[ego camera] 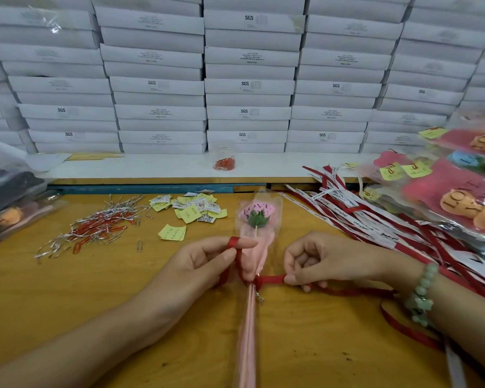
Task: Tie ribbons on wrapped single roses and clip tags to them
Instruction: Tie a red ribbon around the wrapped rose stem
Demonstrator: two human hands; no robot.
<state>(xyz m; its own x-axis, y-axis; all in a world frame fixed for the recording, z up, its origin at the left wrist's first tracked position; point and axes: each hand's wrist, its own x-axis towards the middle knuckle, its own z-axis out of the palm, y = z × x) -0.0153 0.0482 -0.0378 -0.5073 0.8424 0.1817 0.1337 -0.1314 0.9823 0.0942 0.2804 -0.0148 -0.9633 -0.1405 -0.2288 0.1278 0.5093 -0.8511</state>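
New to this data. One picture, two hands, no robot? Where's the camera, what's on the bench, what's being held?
There is no robot here. The single camera is worn on a person's head and looks forward and down, so both bare hands belong to the wearer.

A wrapped rose lies on the wooden table with its bloom pointing away from the camera. A red ribbon goes around its wrapped stem. The left hand has the ribbon looped over its index finger. The right hand pinches another stretch of it, pulled out sideways.

On the left of the table are paper clips and silver ties, then a scatter of tags. On the right are loose ribbons and a heap of other roses. Behind them, a jar of clips stands on a ledge in front of stacked white boxes.
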